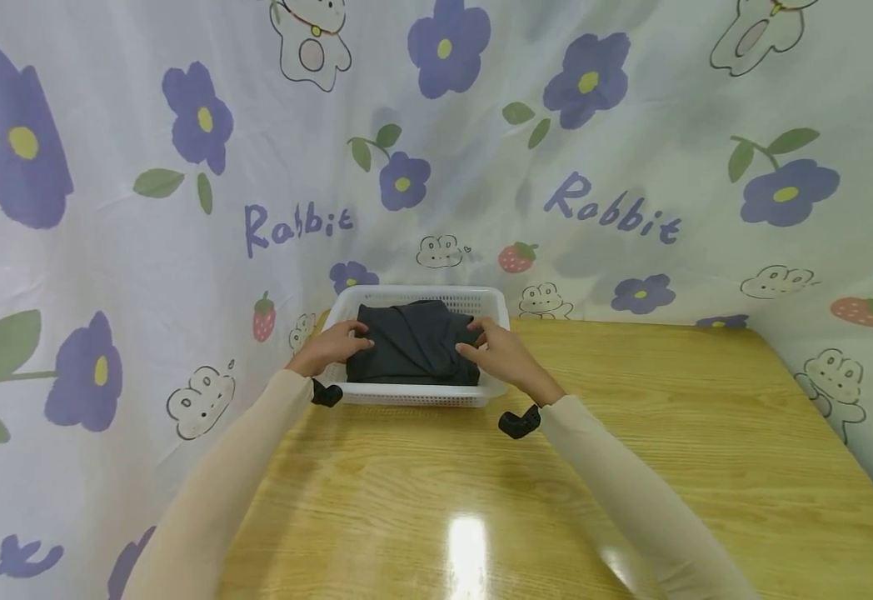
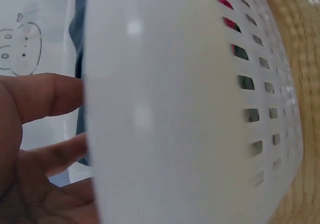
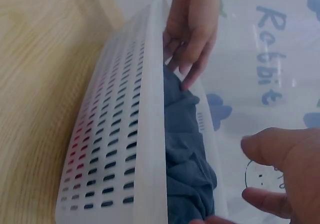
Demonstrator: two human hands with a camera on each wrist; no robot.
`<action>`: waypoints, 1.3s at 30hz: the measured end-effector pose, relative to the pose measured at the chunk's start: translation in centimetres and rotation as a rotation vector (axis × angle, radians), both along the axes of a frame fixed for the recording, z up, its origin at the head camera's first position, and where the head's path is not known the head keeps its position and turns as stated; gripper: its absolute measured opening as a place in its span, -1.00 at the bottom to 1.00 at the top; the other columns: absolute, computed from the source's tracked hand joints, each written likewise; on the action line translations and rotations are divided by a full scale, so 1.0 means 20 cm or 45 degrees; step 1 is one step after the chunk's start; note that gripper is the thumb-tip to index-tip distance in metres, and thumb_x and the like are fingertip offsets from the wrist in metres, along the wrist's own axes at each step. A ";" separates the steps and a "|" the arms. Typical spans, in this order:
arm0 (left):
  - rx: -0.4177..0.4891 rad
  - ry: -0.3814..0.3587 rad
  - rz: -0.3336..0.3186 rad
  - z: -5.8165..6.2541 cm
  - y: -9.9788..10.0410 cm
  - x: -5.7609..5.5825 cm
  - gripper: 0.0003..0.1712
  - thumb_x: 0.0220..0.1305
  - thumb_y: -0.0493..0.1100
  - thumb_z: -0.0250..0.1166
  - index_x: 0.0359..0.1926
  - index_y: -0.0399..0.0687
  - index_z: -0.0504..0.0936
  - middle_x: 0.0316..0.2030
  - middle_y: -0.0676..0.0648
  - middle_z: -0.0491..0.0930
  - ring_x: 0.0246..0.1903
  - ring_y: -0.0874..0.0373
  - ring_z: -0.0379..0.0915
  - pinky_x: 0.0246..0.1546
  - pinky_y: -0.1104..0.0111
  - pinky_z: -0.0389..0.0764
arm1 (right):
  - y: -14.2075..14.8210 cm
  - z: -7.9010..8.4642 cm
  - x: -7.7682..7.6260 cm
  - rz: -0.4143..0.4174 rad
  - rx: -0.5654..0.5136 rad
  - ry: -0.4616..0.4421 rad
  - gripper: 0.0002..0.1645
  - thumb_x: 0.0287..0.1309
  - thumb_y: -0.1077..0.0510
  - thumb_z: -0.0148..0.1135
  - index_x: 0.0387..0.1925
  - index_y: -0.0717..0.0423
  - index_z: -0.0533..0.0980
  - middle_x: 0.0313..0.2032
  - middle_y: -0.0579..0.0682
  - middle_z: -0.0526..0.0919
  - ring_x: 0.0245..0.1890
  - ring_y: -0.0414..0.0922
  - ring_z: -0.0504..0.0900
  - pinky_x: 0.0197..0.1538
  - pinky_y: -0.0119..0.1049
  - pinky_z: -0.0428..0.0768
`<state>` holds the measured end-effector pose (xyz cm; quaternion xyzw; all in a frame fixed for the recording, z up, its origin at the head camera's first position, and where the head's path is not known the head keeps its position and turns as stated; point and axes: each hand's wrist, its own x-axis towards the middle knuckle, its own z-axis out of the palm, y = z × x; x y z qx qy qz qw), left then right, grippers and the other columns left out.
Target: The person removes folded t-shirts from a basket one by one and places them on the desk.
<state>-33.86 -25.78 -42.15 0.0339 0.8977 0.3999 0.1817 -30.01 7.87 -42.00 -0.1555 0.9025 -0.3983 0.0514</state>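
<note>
A white plastic basket [image 1: 414, 392] with slotted sides holds a dark grey-blue cloth [image 1: 406, 342], bunched and creased, filling most of it. Over the basket's left end reaches my left hand [image 1: 337, 343], fingers loosely bent, fingertips at the cloth's edge. My right hand [image 1: 502, 352] is at the opposite end, thumb and forefinger apart above the cloth. In the right wrist view, nothing lies between that thumb [image 3: 270, 146] and finger. The basket's wall [image 2: 160, 104] hides the left fingertips in the left wrist view. Something red shows through the lower slots.
The basket stands on a wood-grain table [image 1: 631, 442], near its back left. A white curtain [image 1: 466, 150] printed with flowers and rabbits hangs close behind the basket and along the left side. Dark wrist devices [image 1: 519, 422] sit beneath both sleeves' cuffs.
</note>
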 end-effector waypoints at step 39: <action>0.232 -0.003 0.101 0.02 0.05 -0.02 -0.04 0.46 -0.18 0.29 0.66 0.03 -0.08 0.54 -0.34 -0.01 0.36 -0.29 0.27 0.22 -0.06 0.48 | -0.20 -0.16 -0.14 -0.189 -0.135 -0.046 0.09 0.04 0.17 0.61 0.51 0.09 0.19 0.35 0.32 0.40 0.33 0.23 0.42 0.33 0.10 0.44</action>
